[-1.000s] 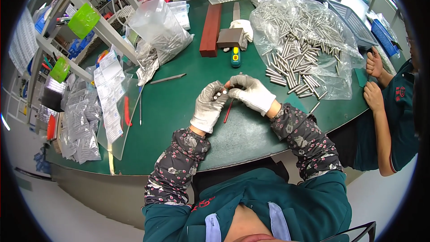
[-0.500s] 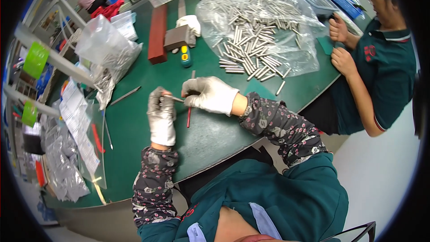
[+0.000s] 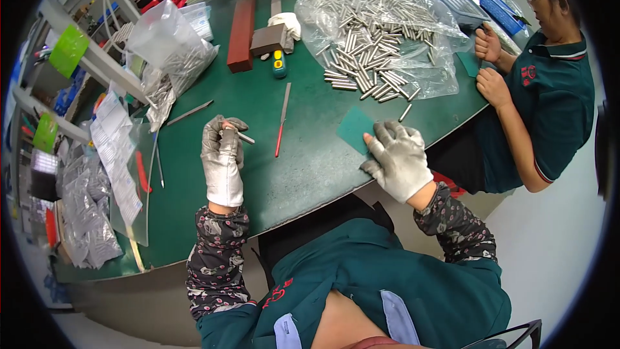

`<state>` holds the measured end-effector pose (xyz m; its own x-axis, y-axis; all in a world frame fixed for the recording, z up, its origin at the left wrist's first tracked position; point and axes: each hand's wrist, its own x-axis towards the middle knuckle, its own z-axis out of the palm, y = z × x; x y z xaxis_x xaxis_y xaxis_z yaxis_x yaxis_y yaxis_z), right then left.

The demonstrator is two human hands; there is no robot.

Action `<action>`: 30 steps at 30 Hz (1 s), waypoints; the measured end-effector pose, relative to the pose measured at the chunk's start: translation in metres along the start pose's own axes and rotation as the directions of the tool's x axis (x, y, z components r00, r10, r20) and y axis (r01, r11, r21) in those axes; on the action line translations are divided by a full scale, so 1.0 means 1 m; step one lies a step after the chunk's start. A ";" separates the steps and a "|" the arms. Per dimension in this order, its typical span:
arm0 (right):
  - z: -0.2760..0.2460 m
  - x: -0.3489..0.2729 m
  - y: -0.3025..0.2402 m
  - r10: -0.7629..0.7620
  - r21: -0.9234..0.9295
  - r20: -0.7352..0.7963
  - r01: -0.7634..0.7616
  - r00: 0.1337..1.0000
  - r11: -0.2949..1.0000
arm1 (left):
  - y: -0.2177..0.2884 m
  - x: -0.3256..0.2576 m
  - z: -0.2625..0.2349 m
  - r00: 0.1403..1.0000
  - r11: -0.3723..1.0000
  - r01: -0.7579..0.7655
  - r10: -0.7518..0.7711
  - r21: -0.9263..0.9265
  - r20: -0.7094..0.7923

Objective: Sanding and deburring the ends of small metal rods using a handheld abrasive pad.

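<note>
My left hand [image 3: 223, 155], in a worn white-grey glove, is closed around a short metal rod [image 3: 245, 137] whose end sticks out to the right. My gloved right hand [image 3: 399, 158] is over the table's front edge with its fingers apart and nothing visible in them. Its fingertips are at the lower right corner of a green square sheet [image 3: 354, 130]; I cannot tell whether they touch. Between my hands lies a slim file with a red handle [image 3: 279, 139]. One loose metal rod [image 3: 405, 113] rests just beyond my right hand.
A heap of metal rods [image 3: 368, 58] lies on clear plastic farther back. A dark red bar [image 3: 241, 35], a grey block [image 3: 268, 39] and a yellow-and-teal tool [image 3: 278, 64] stand behind the file. Plastic bags [image 3: 171, 42] and papers fill the left. A co-worker [image 3: 549, 90] sits at right.
My right hand has left the left hand's rod and moved right and nearer, to the green sheet, and its fingers have spread. My left hand still holds the rod. The view has shifted slightly.
</note>
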<state>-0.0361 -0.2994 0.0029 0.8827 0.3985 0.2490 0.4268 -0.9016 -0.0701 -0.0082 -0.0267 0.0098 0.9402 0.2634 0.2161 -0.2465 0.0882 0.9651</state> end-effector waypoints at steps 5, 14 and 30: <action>0.009 0.021 -0.047 -0.157 0.113 0.031 0.152 0.987 0.982 | -0.001 -0.041 -0.031 0.999 0.999 0.038 -0.038 0.005 -0.022; 0.046 0.100 -0.113 -0.287 0.056 0.029 0.285 0.958 0.957 | -0.027 -0.082 -0.081 0.976 0.995 -0.057 0.072 0.078 -0.204; 0.078 0.255 -0.200 -0.467 -0.179 -0.001 0.459 0.884 0.870 | -0.036 -0.079 -0.095 0.996 0.987 0.085 -0.083 0.137 -0.018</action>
<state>0.1192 -0.0047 0.0055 0.5814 0.7731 0.2536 0.7412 -0.6318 0.2267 -0.0965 0.0407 -0.0559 0.9529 0.2728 0.1324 -0.1312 -0.0225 0.9911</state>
